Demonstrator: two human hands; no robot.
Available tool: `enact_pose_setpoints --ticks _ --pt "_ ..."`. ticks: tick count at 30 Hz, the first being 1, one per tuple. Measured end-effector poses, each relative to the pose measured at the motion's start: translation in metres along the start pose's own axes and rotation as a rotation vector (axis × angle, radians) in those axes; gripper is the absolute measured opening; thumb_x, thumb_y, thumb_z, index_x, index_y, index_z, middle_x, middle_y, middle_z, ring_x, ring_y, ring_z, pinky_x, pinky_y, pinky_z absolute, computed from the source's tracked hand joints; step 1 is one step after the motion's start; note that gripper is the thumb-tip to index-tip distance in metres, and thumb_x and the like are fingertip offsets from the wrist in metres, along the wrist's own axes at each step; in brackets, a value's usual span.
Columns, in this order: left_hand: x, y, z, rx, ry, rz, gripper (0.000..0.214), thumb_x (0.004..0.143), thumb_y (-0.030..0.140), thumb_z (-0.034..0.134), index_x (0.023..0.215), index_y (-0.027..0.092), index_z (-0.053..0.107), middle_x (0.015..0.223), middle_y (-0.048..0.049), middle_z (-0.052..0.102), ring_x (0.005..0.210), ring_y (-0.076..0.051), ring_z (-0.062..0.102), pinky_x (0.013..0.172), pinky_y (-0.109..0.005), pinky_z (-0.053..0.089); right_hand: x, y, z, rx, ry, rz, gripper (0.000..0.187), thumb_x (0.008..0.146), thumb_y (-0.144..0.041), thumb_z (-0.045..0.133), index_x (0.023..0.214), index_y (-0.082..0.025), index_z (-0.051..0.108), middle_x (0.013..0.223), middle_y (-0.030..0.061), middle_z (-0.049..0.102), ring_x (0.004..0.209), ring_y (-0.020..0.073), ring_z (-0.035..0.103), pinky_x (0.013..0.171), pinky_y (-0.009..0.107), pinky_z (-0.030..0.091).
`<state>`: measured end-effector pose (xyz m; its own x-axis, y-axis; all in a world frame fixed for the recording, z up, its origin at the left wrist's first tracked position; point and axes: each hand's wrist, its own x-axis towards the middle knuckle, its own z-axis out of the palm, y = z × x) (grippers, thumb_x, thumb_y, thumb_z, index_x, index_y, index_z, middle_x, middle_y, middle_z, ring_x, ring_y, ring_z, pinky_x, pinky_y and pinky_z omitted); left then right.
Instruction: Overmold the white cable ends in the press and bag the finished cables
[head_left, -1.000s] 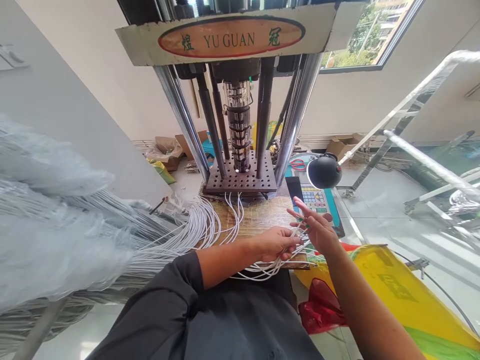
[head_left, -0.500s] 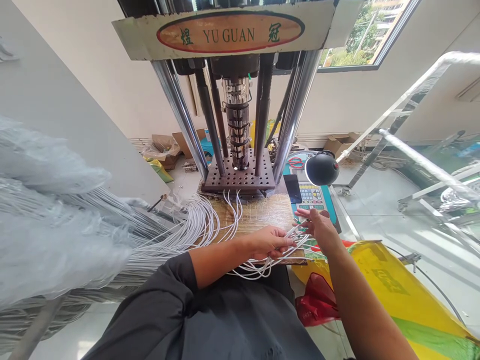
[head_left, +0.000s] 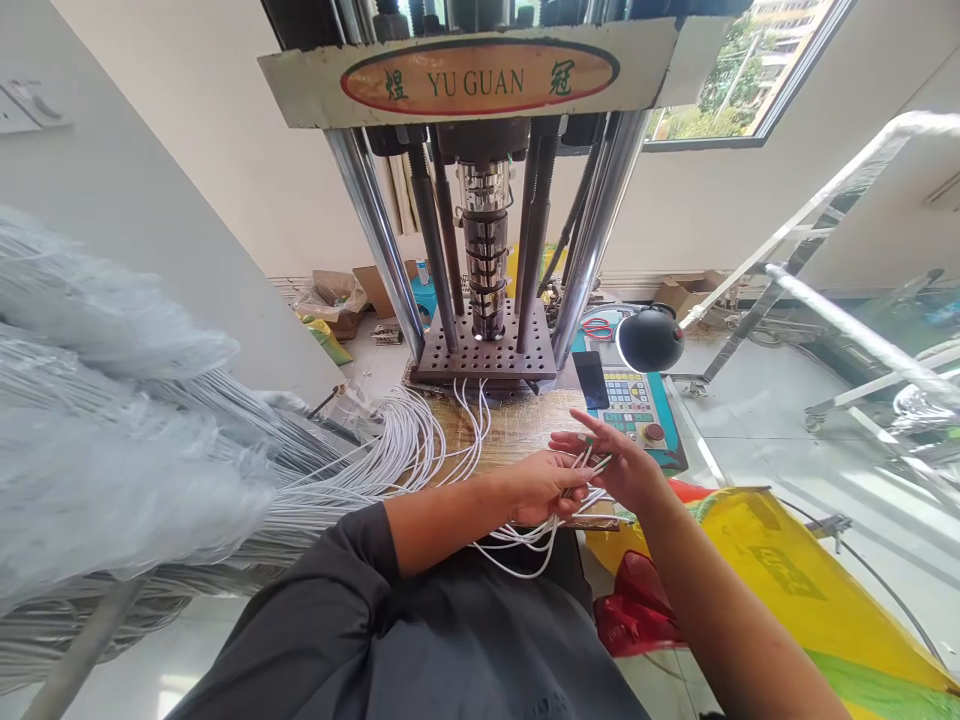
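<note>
Glossy wood-patterned tabletop (head_left: 517,420) stretches beyond the left hand (head_left: 544,487) to a dark, hole-drilled metal plate (head_left: 487,358). Compared with half a second ago, the right hand (head_left: 621,468) has come closer to the left, bringing the cable ends within reach of both hands' fingers. Left fingers grasp slim white cables with green-tipped ends (head_left: 602,464), which poke out toward the right palm. Right fingers are loosely extended; whether they pinch any end, I cannot tell. Left knuckles hide the gathered middle, and the cables are too bunched to count.
</note>
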<state>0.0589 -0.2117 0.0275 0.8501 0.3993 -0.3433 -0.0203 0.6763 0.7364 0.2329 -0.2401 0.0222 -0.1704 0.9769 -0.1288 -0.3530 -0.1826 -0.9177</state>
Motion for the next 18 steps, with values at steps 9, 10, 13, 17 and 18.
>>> enact_pose_setpoints --ticks 9,10,13,17,18 --pt "-0.074 0.012 -0.051 0.319 0.283 0.244 0.047 0.079 0.057 0.072 0.093 0.012 0.066 0.06 0.005 0.051 0.044 -0.004 0.033 0.044 -0.021 0.018 0.07 0.034 -0.02 -1.224 0.132 -0.331 0.041 0.091 -0.038 0.051 0.122 -0.019 0.07 0.127 0.0141 0.069 0.119 0.0306 0.062 0.107 0.05 0.046" --pt "-0.084 0.012 -0.06 0.304 0.353 0.26 0.047 0.079 0.057 0.072 0.093 0.012 0.065 0.061 0.0046 0.053 0.043 -0.003 0.031 0.043 -0.021 0.017 0.083 0.039 -0.012 -1.321 0.067 -0.364 0.042 0.092 -0.034 0.048 0.125 -0.018 0.069 0.131 0.0145 0.067 0.122 0.0305 0.06 0.108 0.049 0.045" --pt "-0.108 0.008 -0.083 0.249 0.551 0.293 0.048 0.076 0.057 0.073 0.091 0.013 0.062 0.061 0.0042 0.056 0.039 -0.002 0.027 0.041 -0.02 0.013 0.12 0.05 0.023 -1.572 -0.051 -0.343 0.048 0.093 -0.024 0.043 0.136 -0.013 0.06 0.139 0.0171 0.062 0.125 0.0294 0.059 0.109 0.043 0.044" --pt "-0.129 0.011 -0.096 0.274 0.68 0.346 0.047 0.074 0.057 0.075 0.083 0.014 0.059 0.057 0.0046 0.053 0.041 -0.003 0.031 0.042 -0.019 0.016 0.161 0.056 0.065 -1.701 -0.102 -0.3 0.043 0.093 -0.021 0.045 0.131 -0.01 0.062 0.128 0.02 0.067 0.117 0.0296 0.062 0.103 0.039 0.046" --pt "-0.138 0.018 -0.097 0.309 0.697 0.372 0.046 0.076 0.057 0.073 0.081 0.014 0.059 0.057 0.0045 0.052 0.041 -0.003 0.032 0.042 -0.019 0.018 0.169 0.057 0.072 -1.708 -0.111 -0.301 0.04 0.093 -0.022 0.046 0.127 -0.01 0.064 0.122 0.0199 0.069 0.114 0.0295 0.063 0.101 0.038 0.046"
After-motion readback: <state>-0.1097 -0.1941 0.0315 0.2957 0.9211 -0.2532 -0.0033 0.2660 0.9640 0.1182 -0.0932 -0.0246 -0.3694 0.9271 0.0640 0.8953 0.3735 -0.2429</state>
